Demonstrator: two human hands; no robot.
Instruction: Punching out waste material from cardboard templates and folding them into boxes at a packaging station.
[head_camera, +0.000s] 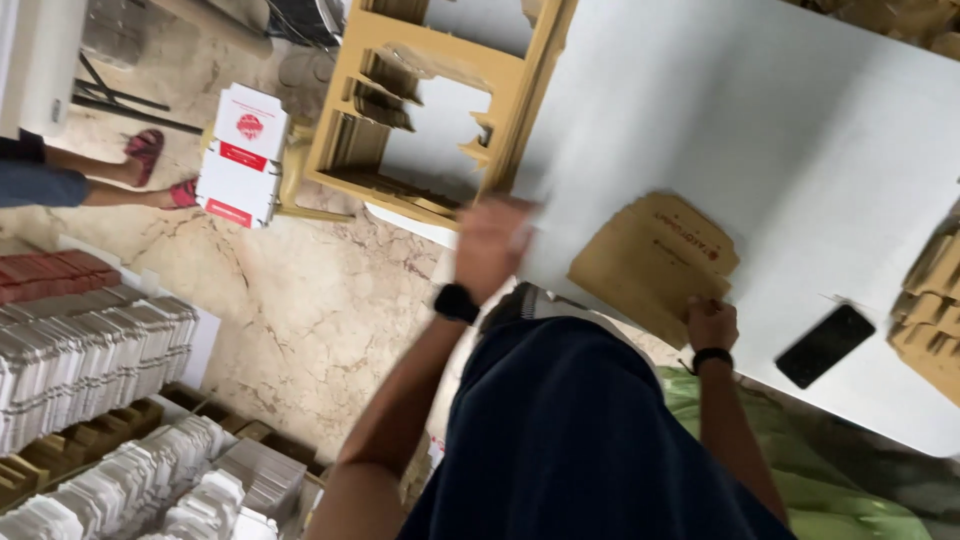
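1. The left hand (490, 245) is at the edge of the white surface (800, 130), beside the punched cardboard frame (430, 100) that hangs over this edge; the hand is blurred, so I cannot tell if it is open or closed, or if it touches the frame
2. The right hand (711, 323) is closed on the near corner of a flat brown cardboard sheet (655, 260), which lies on the surface in front of the person
3. A black phone (825, 345) lies flat on the surface, just to the right of the right hand and apart from the sheet
4. More brown cardboard pieces (930, 310) are stacked at the right edge of the view
5. On the marble floor (310, 300) stands a white and red box (243, 155), and near it a person's feet in red sandals (150, 155)
6. At the lower left, rows of folded white cartons (90, 350) stand close together
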